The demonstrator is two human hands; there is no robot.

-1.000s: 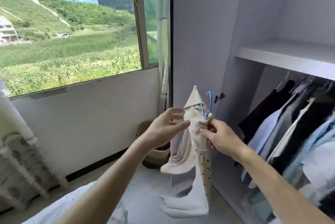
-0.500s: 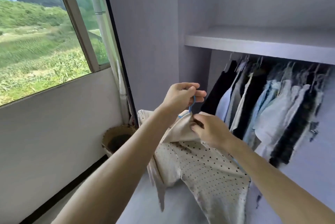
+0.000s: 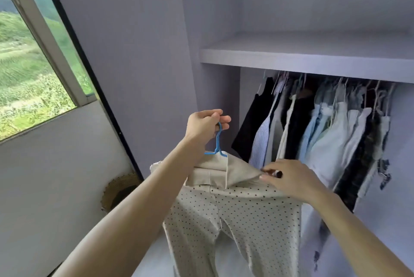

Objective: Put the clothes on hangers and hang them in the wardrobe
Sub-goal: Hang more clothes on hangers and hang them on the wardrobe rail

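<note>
The left hand [image 3: 205,127] is raised in front of the open wardrobe [image 3: 313,3], its fingers curled round the hook of a blue hanger [image 3: 216,143], which it holds upright by the top. From the hanger hangs a pair of cream trousers with small dark dots [image 3: 237,216]. Their plain beige waistband [image 3: 226,168] is folded over the hanger's bar, and the two legs drop straight down toward the floor. The right hand [image 3: 291,179] is lower and to the right, at the end of that waistband, with the thumb and fingertips pinching the edge of the fabric. A small dark spot shows at the fingertips, and I cannot tell what it is. The trousers are in the air in front of the wardrobe, apart from the row of hanging clothes [image 3: 320,133]. That row is made up of black, striped, pale blue and white garments packed close together on their own hangers. It hangs under a pale shelf [image 3: 313,58] that runs across the wardrobe above it. To the left, a window [image 3: 26,70] looks out on green fields. Below it, a woven basket [image 3: 118,189] stands on the floor against the wall, partly hidden by the left forearm.
</note>
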